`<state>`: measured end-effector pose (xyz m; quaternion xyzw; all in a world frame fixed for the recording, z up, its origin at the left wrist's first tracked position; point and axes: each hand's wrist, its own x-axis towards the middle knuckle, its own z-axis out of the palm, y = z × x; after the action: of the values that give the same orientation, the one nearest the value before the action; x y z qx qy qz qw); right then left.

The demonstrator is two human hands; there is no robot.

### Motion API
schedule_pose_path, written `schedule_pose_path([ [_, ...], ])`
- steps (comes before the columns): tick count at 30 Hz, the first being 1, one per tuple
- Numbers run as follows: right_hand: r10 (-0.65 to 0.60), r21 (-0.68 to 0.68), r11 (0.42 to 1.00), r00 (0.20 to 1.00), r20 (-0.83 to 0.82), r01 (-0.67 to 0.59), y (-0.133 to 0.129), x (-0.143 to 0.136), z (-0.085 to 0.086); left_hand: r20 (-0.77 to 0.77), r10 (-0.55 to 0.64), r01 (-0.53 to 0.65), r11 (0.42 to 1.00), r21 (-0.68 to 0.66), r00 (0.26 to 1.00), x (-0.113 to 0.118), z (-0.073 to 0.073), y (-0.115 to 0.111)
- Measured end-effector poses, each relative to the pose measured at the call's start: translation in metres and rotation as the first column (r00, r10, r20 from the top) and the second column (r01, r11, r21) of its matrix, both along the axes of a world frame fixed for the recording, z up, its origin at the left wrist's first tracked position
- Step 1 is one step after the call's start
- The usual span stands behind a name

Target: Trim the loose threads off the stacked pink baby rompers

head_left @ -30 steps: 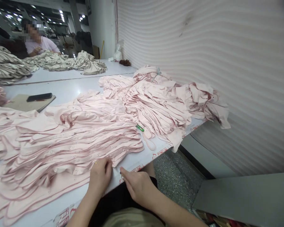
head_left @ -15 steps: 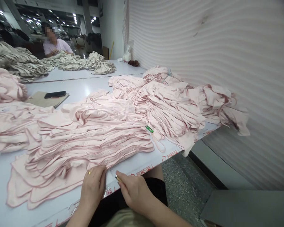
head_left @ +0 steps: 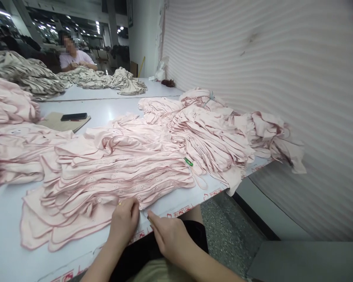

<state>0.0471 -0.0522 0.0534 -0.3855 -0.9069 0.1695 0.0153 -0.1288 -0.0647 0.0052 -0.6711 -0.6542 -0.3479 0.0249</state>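
Note:
Pink buttoned garments (head_left: 120, 168) lie overlapped in a row on the white table (head_left: 6, 219). My left hand (head_left: 126, 215), with a ring on one finger, has its fingers closed on the near edge of the front pink garment, beside a button. Just right of it, my right hand (head_left: 167, 235) is closed around a small tool, of which only a bit shows between thumb and fingers. A green clipper-like tool (head_left: 188, 161) with a cord rests at the right end of the row.
More pink garments (head_left: 208, 137) are heaped at the right, some hanging over the edge, and others (head_left: 11, 102) at the left. A black phone (head_left: 73, 116) lies on a notebook (head_left: 54, 122). Beyond are grey-green garments (head_left: 23, 74) and a seated person (head_left: 76, 58). A quilted wall (head_left: 253, 70) bounds the right.
The view has shifted slightly. My left hand has moved a little up and right onto the garment's edge, and my right hand has stayed close beside it.

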Motion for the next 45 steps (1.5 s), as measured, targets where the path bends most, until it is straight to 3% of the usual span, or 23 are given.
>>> schedule_pose_path([
  [4,-0.085,-0.011,0.996,0.985,-0.15,0.084,0.001,-0.005,-0.004,0.0,0.051,-0.051,0.998,0.019,0.999,-0.011,0.003,-0.012],
  [8,-0.024,-0.025,1.0,0.978,-0.209,0.019,-0.007,-0.014,-0.009,-0.171,0.122,-0.113,0.992,0.061,0.978,-0.043,0.002,-0.042],
  [12,0.062,-0.004,0.998,0.971,-0.232,-0.065,-0.015,-0.029,-0.012,-0.087,-0.02,0.026,0.998,0.066,0.996,-0.063,0.001,-0.051],
  [15,0.067,0.058,0.997,0.985,-0.161,-0.058,-0.017,-0.046,-0.013,0.015,-0.07,0.069,0.996,0.057,0.997,-0.064,0.0,-0.049],
  [20,0.069,0.102,0.993,0.993,-0.094,-0.06,-0.021,-0.055,-0.003,0.136,0.051,-0.053,0.999,0.01,0.989,-0.063,0.0,-0.044],
  [22,0.075,0.113,0.991,0.993,-0.09,-0.065,-0.025,-0.057,-0.003,0.161,0.045,-0.046,0.999,0.004,0.986,-0.062,0.001,-0.043],
  [25,0.049,0.17,0.984,0.999,0.003,-0.049,-0.029,-0.072,-0.011,0.139,-0.025,0.02,0.999,0.035,0.99,-0.058,0.002,-0.046],
  [29,-0.033,0.19,0.982,0.991,0.129,0.007,-0.03,-0.091,-0.023,0.001,-0.062,0.062,0.995,0.081,0.998,-0.048,0.003,-0.058],
  [32,0.091,0.161,0.98,0.985,0.147,-0.115,-0.026,-0.077,-0.017,-0.027,-0.061,0.063,0.995,0.078,0.998,-0.046,0.004,-0.059],
  [35,0.17,0.089,0.981,0.984,0.049,-0.174,-0.023,-0.052,-0.006,0.035,-0.012,0.011,1.0,0.03,0.999,-0.048,0.004,-0.046],
  [38,0.084,0.003,0.996,0.988,-0.13,-0.085,-0.022,-0.042,-0.002,0.076,0.036,-0.037,0.999,0.012,0.996,-0.052,0.003,-0.038],
  [41,0.054,-0.017,0.998,0.981,-0.185,-0.058,-0.022,-0.05,-0.003,0.041,0.067,-0.069,0.997,0.031,0.997,-0.063,0.002,-0.052],
  [45,0.126,-0.051,0.989,0.966,-0.227,-0.141,-0.028,-0.06,-0.003,-0.134,0.169,-0.17,0.985,0.001,0.976,-0.089,0.001,-0.084],
])
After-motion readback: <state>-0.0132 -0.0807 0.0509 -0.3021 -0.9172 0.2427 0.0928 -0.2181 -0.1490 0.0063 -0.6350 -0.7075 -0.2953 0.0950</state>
